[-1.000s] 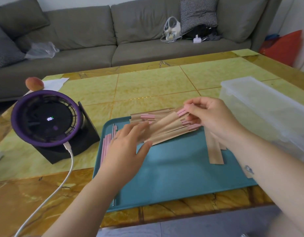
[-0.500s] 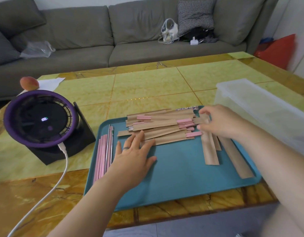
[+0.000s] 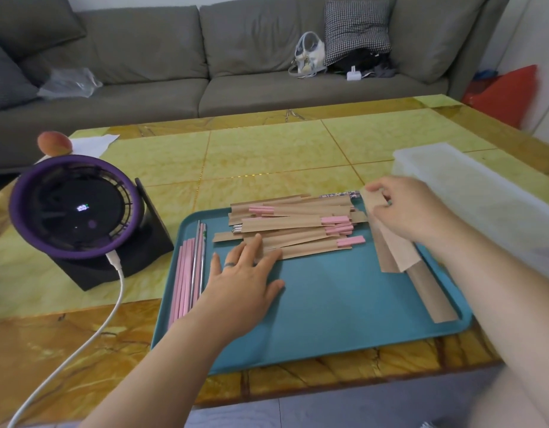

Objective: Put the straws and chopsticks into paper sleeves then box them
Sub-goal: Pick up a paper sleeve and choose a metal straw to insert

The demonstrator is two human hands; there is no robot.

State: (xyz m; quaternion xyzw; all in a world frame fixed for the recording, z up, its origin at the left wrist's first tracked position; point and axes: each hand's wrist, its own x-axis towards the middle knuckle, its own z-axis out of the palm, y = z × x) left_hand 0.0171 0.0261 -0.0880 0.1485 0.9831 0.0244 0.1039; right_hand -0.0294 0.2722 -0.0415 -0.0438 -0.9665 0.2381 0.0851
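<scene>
A pile of brown paper sleeves (image 3: 293,225) with pink ends sticking out lies across the back of the teal tray (image 3: 344,307). My left hand (image 3: 245,273) rests flat and open on the tray, fingertips touching the pile's front edge. My right hand (image 3: 406,211) pinches the top of an empty paper sleeve (image 3: 390,239) at the tray's right side; more empty sleeves (image 3: 430,295) lie below it. Loose pink straws (image 3: 182,273) and metal chopsticks (image 3: 199,257) lie along the tray's left edge. A translucent plastic box (image 3: 483,199) stands to the right.
A purple desk fan (image 3: 75,208) on a black base stands left of the tray, its white cable (image 3: 91,329) running to the table's front edge. A peach (image 3: 54,143) and white paper sit at the back left. A grey sofa with bags lies beyond the table.
The filled sleeves held up in both hands have been set down on the tray. My left hand flattened beside the pile; my right hand moved right onto the empty sleeves.
</scene>
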